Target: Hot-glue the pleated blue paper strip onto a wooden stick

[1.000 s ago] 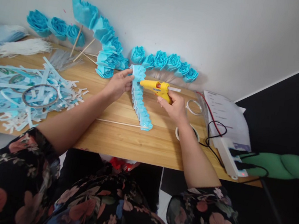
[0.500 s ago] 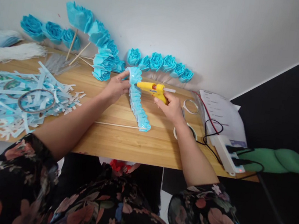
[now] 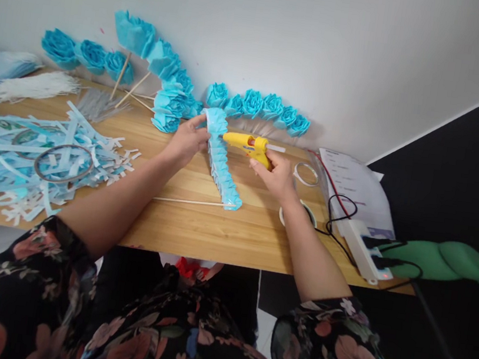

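My right hand (image 3: 276, 173) grips a yellow hot glue gun (image 3: 248, 145), with a glue stick poking out of its back end. The nozzle points left, close to the upper part of a pleated light-blue paper strip (image 3: 223, 168); whether it touches cannot be told. My left hand (image 3: 188, 139) pinches the strip's far end, fingers curled on its left edge. A thin wooden stick (image 3: 192, 202) lies on the table, its right end meeting the strip's near end.
Blue paper roses (image 3: 252, 104) line the wall, some on sticks (image 3: 133, 88). Cut paper strips (image 3: 46, 158) pile at left with a ring (image 3: 63, 164) on top. At right are tape rolls (image 3: 306, 174), papers (image 3: 354, 187), a power strip (image 3: 363, 250) with cords, and a green object (image 3: 446, 260).
The glue gun and my right hand have shifted very slightly to the right. The view has moved a little; the left hand keeps its hold on the strip.
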### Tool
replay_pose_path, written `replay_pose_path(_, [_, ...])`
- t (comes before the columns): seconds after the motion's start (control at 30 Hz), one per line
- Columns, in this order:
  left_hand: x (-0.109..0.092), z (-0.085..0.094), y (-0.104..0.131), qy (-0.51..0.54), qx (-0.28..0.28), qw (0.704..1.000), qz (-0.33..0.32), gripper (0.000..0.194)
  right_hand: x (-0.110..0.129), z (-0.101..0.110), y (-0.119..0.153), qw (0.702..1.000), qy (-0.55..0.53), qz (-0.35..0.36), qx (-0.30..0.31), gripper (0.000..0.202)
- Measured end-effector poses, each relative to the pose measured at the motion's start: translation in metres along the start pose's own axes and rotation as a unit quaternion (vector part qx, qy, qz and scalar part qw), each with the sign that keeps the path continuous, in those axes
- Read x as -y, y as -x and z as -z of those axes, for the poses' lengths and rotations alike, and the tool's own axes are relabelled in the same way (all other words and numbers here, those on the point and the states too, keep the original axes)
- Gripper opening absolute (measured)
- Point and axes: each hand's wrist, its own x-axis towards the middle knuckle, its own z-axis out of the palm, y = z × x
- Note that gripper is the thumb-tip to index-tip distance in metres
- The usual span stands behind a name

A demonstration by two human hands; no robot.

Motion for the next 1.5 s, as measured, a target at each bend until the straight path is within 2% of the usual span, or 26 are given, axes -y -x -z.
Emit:
replay_pose_path(0.13, [0.005,0.003,-0.004,0.003,-0.003,1.000,0.003,0.050,0.001,-0.001,0.000,1.000,0.006,0.000,0.001,0.038])
replay_pose_path(0.33, [0.012,0.008,-0.009,-0.007,-0.013,1.000,0.018,0.030,-0.002,0.001,0.000,1.000,0.013,-0.004,-0.004,0.039])
replay_pose_path(0.47, [0.015,0.012,-0.010,-0.019,-0.023,0.999,0.044,0.029,-0.004,-0.001,0.000,1.000,0.013,-0.005,-0.011,0.039])
replay_pose_path(0.83, [0.004,0.007,-0.007,-0.009,-0.056,0.996,0.072,0.014,-0.002,0.000,0.002,1.000,-0.013,-0.003,0.002,0.034])
replay_pose_path(1.23, [0.007,0.005,-0.006,0.005,-0.006,0.999,0.046,0.035,0.000,-0.002,0.002,1.000,0.022,0.006,0.006,0.035])
replay_pose_path(1.33, [0.008,0.005,-0.006,0.000,-0.009,0.999,0.037,0.042,0.000,-0.001,0.002,1.000,0.024,0.015,0.008,0.037])
replay_pose_path(1.5, [0.010,0.007,-0.007,-0.011,-0.027,0.999,0.023,0.039,-0.003,0.000,0.000,1.000,0.016,0.014,0.002,0.038])
